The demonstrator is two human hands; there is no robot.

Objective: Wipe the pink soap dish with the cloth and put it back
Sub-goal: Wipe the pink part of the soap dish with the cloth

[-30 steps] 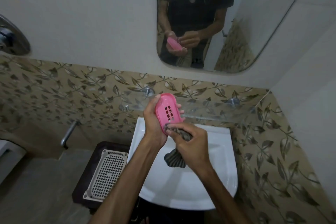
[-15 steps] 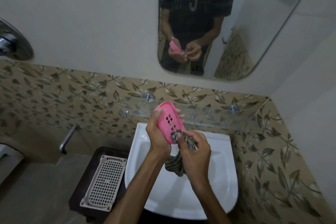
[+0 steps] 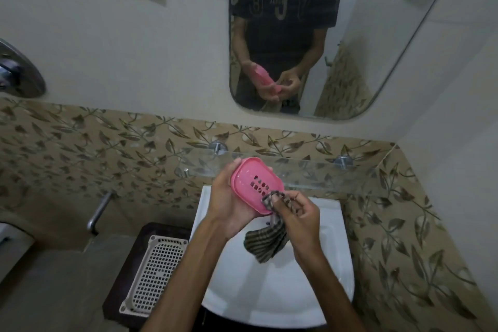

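My right hand pinches a fold of the striped cloth between thumb and fingers, pressing that fold against the near right end of the pink soap dish; the rest of the cloth hangs loose below my knuckles, over the white sink. My left hand cups the dish from its left side and underneath, thumb hooked over the far rim, the other fingers curled round behind it (only their tips peek out on the right edge).

So I judge I am in the wiping step, working the lower end of the inside face, just beside the drain slots. The far half of that face has no cloth on it, so the next move, as I read it, calls for drawing the cloth up along the dish toward its far end while my left hand steadies it, and then turning it to reach the back.

The dish is held in the air above the sink, in front of the glass shelf, touching neither. It is an oval; its long axis runs from far left to near right, tilted up, with the hollow slotted face turned toward me and a little to the right. Putting it back will likely mean levelling it first; I guess the shelf is its home.
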